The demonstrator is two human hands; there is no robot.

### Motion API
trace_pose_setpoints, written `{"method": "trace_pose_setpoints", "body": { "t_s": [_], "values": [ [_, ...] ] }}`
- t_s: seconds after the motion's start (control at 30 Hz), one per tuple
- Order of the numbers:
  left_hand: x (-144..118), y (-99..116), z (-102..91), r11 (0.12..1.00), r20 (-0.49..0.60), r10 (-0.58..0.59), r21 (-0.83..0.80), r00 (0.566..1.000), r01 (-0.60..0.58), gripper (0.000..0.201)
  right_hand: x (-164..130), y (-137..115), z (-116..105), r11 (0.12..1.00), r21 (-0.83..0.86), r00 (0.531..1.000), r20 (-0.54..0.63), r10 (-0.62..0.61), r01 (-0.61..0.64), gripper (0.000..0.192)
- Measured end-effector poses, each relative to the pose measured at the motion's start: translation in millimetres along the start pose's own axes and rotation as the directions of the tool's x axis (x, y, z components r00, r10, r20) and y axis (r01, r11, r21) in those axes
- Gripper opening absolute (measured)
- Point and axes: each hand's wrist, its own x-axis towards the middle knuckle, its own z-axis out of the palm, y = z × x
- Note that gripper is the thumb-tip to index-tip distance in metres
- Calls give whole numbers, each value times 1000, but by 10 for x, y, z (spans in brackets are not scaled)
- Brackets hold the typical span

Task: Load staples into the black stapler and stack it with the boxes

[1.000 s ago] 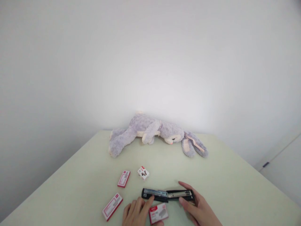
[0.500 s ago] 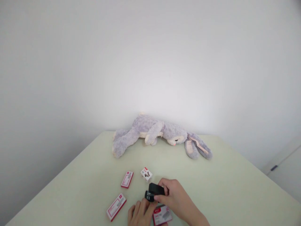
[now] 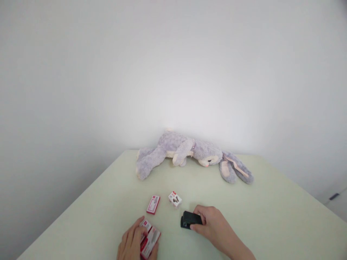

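Observation:
A black stapler (image 3: 191, 218) is gripped in my right hand (image 3: 214, 225), its jaw end pointing left, just above or on the table. My left hand (image 3: 130, 241) is closed around a red-and-white staple box (image 3: 152, 239), thumb on the near side and fingers over the far side. A second staple box (image 3: 145, 224) lies right beside that one, partly hidden under the fingers. Further back, a smaller red-and-white box (image 3: 153, 204) lies flat. To its right sits a small white box (image 3: 175, 198) with a dark clip picture on it.
A pale purple plush rabbit (image 3: 177, 148) lies on its side along the back of the light green table (image 3: 260, 202), against the white wall (image 3: 173, 72). A dark handle (image 3: 334, 196) shows on a white surface at the far right.
My left hand has moved left with a staple box and now has it beside the second box. My right hand has drawn the stapler rightward, away from my left hand. The view has shifted slightly.

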Motion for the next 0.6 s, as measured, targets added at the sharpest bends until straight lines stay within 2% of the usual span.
{"method": "trace_pose_setpoints", "body": {
  "t_s": [0.07, 0.17, 0.3, 0.37, 0.47, 0.6],
  "values": [
    [82, -27, -13, 1000, 28, 5, -7, 1000, -5, 38, 0, -12, -5, 1000, 5, 1000, -1, 0, 0, 11],
    [276, 40, -66, 999, 115, 13, 27, 993, -17, 61, -13, -18, 5, 1000, 1, 1000, -17, -11, 11, 9],
    [490, 188, -97, 999, 219, 10, 41, 976, -20, 59, -19, 16, 58, 997, -48, 992, -106, 62, -68, 10],
    [484, 279, -46, 999, 241, 8, 28, 970, -16, 57, 28, 38, 81, 986, -84, 975, -184, 127, -144, 9],
    [339, 465, 115, 999, 252, -5, 45, 968, -7, 60, 198, 36, 98, 969, -94, 940, -281, 194, -228, 11],
    [151, 727, 351, 984, 134, -95, 160, 986, 73, 59, 488, -63, 125, 977, -60, 941, -285, 180, -205, 14]
  ]
}}
